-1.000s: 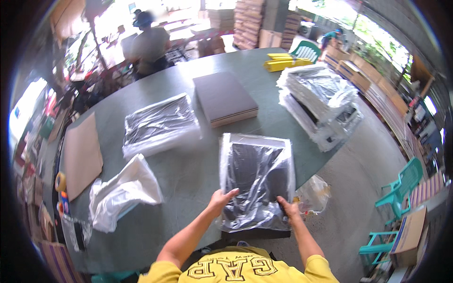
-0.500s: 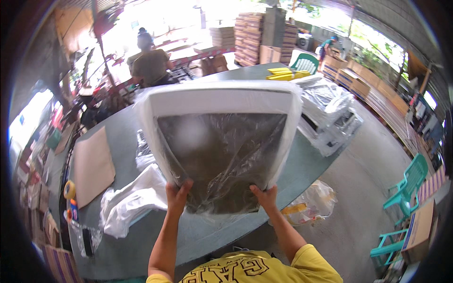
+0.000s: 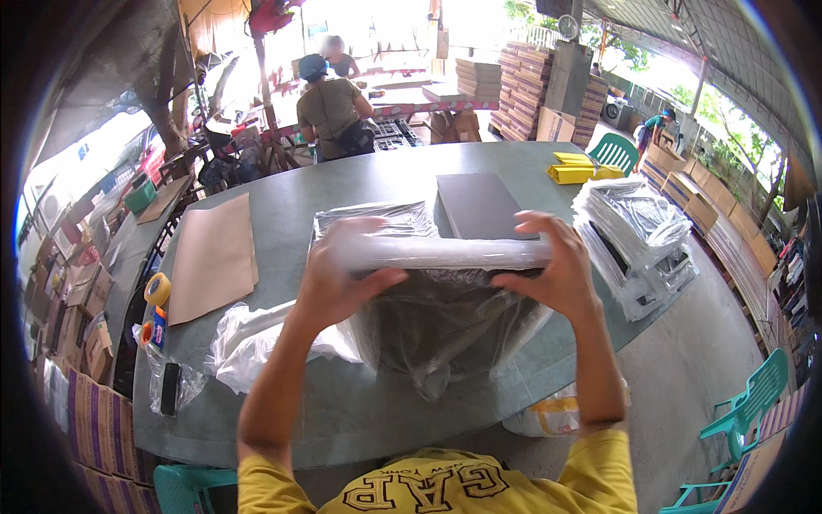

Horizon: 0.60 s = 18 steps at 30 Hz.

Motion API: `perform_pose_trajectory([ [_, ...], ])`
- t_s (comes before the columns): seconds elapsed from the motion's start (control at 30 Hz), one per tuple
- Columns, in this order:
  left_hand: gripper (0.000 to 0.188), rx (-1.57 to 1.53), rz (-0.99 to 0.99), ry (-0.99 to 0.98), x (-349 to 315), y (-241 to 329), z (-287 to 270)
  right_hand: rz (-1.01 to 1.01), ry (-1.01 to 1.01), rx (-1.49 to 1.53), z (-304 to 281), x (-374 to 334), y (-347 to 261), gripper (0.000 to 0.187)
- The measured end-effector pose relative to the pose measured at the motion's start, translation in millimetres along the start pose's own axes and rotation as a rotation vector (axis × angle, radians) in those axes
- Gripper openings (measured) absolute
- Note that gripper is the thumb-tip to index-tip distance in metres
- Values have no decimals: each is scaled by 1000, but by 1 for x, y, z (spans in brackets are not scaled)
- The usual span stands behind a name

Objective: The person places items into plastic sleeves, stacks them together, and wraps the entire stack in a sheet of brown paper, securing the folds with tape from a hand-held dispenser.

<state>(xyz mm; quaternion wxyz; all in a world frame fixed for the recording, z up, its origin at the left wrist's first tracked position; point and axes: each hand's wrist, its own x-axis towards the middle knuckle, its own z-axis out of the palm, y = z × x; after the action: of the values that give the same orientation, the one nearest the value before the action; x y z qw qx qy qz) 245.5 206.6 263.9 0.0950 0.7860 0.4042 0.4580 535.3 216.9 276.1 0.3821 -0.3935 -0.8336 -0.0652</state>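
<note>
A white frame (image 3: 458, 254) with a dark middle, bagged in clear plastic, stands on edge over the near side of the table, its top edge toward me. My left hand (image 3: 342, 270) grips the top edge near its left end, thumb on the near side and fingers over the far side. At the right end my right hand (image 3: 556, 270) holds the same edge in the same way. Loose clear plastic (image 3: 437, 343) hangs below the edge in front of the dark part. Behind the frame lie a plastic-wrapped stack (image 3: 377, 216) and a flat dark grey panel (image 3: 479, 206).
On the grey table (image 3: 394, 428) lie brown cardboard (image 3: 214, 257), tape rolls (image 3: 157, 289), a white plastic bag (image 3: 274, 343), a dark phone-shaped item (image 3: 171, 390), yellow folded material (image 3: 582, 171) and wrapped frames (image 3: 634, 231). A green chair (image 3: 753, 403) stands right. Co-workers (image 3: 334, 111) are beyond.
My hands have moved from the frame's near lower edge up to its top edge. The frame has tipped from facing me to nearly edge-on and sits lower. My view has shifted left.
</note>
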Motion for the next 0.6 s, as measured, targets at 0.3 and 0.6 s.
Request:
perform_pose_trajectory([
  [0.3, 48, 883, 392, -196, 35, 22, 57, -82, -394, -312, 34, 36, -26, 59],
  [0.6, 53, -110, -113, -75, -4, -67, -1, 461, 0, 591, 28, -27, 50, 46],
])
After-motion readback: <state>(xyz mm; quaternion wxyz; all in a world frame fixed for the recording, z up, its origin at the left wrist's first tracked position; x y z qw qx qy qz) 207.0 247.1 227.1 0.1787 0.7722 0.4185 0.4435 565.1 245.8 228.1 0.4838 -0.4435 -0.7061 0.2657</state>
